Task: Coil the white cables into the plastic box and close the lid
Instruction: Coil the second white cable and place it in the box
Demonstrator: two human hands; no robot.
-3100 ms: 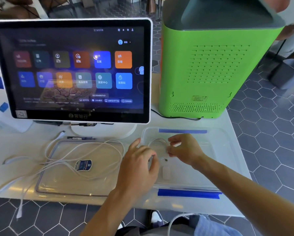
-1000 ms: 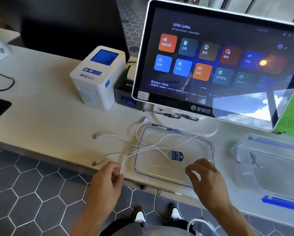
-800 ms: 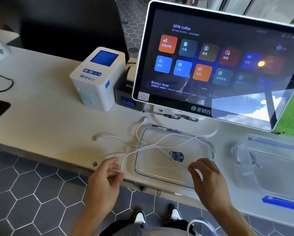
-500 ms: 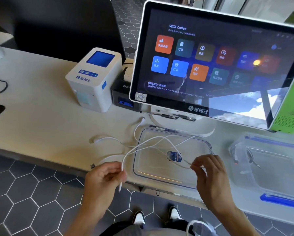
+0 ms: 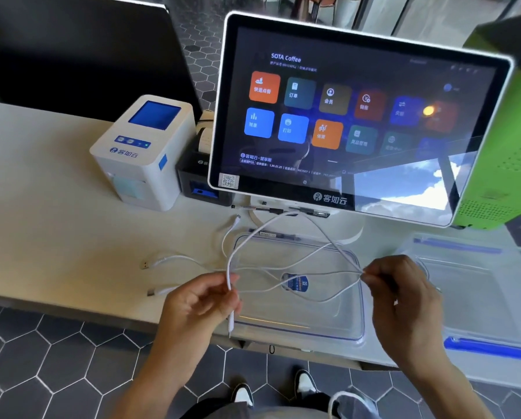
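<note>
A large touchscreen terminal stands at the far middle of the pale counter, lit with coloured app tiles. Just left of it sits a small black receipt printer, and further left a white label printer with a blue window on top. A green machine rises at the far right. Dark hexagonal floor tiles lie nearest

White cables; clear lid with blue rim line and blue label. Clear box with blue clips, off-white table. Floor: dark grey hexagon tiles, pale grout.
</note>
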